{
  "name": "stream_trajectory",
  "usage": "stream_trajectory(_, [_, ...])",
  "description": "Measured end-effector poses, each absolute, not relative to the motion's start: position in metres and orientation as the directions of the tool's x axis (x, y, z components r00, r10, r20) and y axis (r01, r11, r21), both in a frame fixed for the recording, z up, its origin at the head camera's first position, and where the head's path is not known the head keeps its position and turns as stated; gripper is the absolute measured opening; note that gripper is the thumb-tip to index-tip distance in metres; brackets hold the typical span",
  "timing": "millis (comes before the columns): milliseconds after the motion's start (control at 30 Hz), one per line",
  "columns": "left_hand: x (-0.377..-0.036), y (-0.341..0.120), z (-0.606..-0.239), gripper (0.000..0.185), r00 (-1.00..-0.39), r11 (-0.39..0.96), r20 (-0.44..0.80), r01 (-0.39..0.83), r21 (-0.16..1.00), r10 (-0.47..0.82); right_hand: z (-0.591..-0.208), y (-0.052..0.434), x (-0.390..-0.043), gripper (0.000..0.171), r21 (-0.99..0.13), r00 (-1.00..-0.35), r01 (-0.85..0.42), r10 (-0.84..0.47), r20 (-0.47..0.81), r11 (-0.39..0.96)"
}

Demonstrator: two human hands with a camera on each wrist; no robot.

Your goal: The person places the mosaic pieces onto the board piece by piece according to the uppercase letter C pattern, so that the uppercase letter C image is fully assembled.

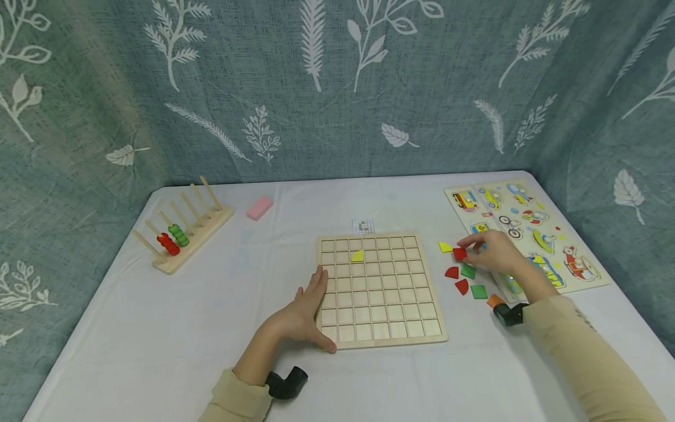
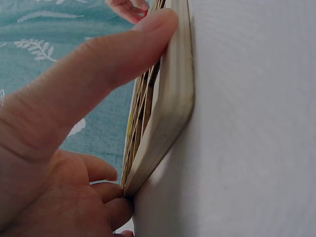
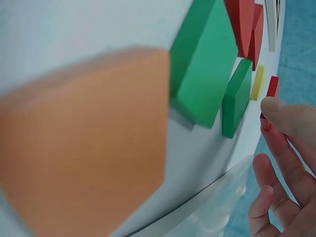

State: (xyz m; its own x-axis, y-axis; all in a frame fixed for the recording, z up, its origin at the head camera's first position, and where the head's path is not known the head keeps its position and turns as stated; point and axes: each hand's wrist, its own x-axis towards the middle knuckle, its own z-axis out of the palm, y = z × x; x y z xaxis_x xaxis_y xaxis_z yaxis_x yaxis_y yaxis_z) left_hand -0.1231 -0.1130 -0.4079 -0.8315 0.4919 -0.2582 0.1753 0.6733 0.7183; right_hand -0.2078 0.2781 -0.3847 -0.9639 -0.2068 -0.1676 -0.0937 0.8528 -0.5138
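Note:
My right hand (image 1: 493, 251) pinches a red block (image 1: 459, 254) between thumb and fingers, raised off the table in the right wrist view. Around it lie a yellow piece (image 1: 445, 247), two red quarter-round pieces (image 1: 452, 272), two green pieces (image 1: 479, 292) and an orange piece (image 1: 494, 300). My left hand (image 1: 300, 316) rests against the left side of a wooden grid board (image 1: 382, 344), its thumb at the near corner and its fingers stretched along the edge. One yellow piece (image 1: 357, 256) sits in a cell near the board's far side.
A small printed pattern card (image 1: 363, 227) lies beyond the board. At the far left stands a wooden peg rack (image 1: 194, 240) with red and green beads. A pink block (image 1: 260, 208) lies beside it. Picture puzzle boards (image 1: 527, 228) lie at the right.

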Motion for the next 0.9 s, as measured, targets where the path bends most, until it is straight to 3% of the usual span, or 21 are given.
stream_trajectory(900, [-0.123,-0.113,-0.409,0.135,-0.835,0.678,-0.263,0.166,0.716,0.483,-0.386,0.24,-0.218,0.029,-0.527,-0.936,-0.262,-0.346,-0.066,0.809])
